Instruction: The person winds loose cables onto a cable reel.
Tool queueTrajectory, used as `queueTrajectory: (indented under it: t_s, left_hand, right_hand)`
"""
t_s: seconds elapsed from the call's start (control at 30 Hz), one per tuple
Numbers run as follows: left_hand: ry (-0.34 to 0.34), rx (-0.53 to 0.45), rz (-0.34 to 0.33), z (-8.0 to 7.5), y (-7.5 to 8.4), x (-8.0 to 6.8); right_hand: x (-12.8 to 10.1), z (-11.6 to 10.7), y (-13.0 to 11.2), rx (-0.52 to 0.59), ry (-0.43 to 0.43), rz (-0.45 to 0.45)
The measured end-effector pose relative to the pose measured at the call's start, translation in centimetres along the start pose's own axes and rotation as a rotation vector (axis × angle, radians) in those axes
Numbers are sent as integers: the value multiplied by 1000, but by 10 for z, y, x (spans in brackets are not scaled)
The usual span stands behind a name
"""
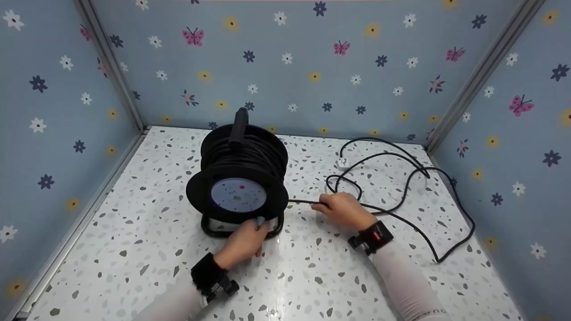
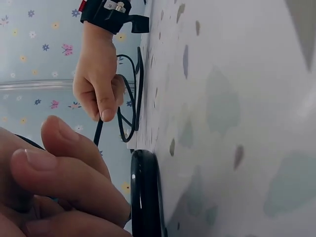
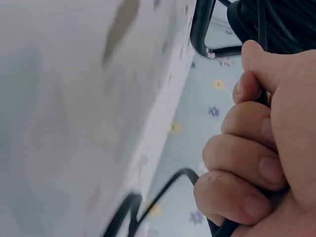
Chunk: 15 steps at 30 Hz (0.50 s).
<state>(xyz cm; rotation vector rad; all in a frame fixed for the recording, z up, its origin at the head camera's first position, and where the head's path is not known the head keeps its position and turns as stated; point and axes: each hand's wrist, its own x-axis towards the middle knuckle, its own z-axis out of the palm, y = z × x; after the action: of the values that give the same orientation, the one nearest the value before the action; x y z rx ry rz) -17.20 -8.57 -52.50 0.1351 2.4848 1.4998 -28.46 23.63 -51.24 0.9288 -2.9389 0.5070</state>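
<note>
Head view: a black cable reel (image 1: 243, 173) stands on a white speckled tabletop (image 1: 303, 272), its carrying handle (image 1: 239, 129) at 12 o'clock and its tubular stand (image 1: 216, 232) at 6 o'clock. On the front flange sits a pale round socket panel (image 1: 238, 198) with a small red spot near its 12 o'clock edge. The left hand (image 1: 243, 240) is at the flange's 5 o'clock, thumb and fingers closed round a grey crank knob (image 1: 260, 220), whose tip shows above them. In the left wrist view its fingers are curled, with the stand's black tube just beside them.

At the reel's 3 o'clock, the right hand (image 1: 344, 209) is clamped on the black cable (image 1: 303, 201), which runs nearly straight between the reel and the fingers. The right wrist view shows those fingers wrapped round it. Beyond this hand, loose cable spreads in loops from its 12 to its 4 o'clock, and a white plug (image 1: 342, 163) lies at its 12 o'clock. Each wrist wears a black strap with a small camera. Blue panels (image 1: 290, 82) with flowers and butterflies stand behind and to both sides.
</note>
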Motion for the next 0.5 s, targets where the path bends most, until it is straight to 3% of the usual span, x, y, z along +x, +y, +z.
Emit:
queueTrajectory:
  t_s: [0.27,0.5]
  left_hand:
    - [1,28,-24,-3,-4,3]
    - [-3,35,-21,-5,-8,0]
  right_hand:
    - [-10,-29,31,-191,244,-75]
    - [-21,-60,67,-294,378,-26]
